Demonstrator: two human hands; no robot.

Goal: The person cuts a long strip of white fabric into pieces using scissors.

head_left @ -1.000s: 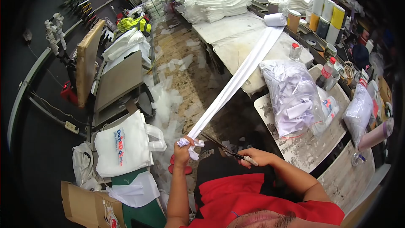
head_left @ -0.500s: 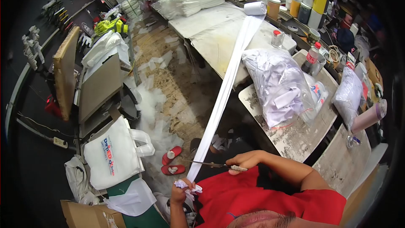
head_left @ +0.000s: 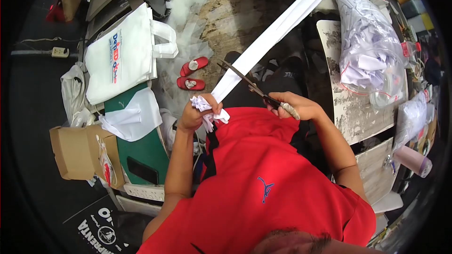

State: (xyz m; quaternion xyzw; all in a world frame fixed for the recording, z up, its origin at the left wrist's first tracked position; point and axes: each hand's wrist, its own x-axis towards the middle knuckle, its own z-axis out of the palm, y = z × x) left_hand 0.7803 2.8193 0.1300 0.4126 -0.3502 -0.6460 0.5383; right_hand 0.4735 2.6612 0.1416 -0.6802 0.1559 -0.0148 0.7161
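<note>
My left hand (head_left: 197,115) is closed around the near end of a long white fabric strip (head_left: 275,30), and small crumpled white pieces (head_left: 216,116) stick out of the fist. From that hand the strip runs taut up to the right. My right hand (head_left: 294,107) grips a pair of scissors (head_left: 249,81) by its dark handles, with a wrapping on one finger. The scissor blades, slightly parted, lie across the strip a little above my left hand. Whether they have cut into it I cannot tell.
At right, a clear plastic bag (head_left: 369,49) of white pieces rests on a worn board (head_left: 335,84). To the left are printed white bags (head_left: 120,56), an open cardboard box (head_left: 75,153) and a phone (head_left: 142,170). Red slippers (head_left: 193,66) lie on the scrap-strewn floor.
The view has tilted down toward my body. The scissors, formerly beside the strip, now have their blades across it. My left hand still grips the strip's end.
</note>
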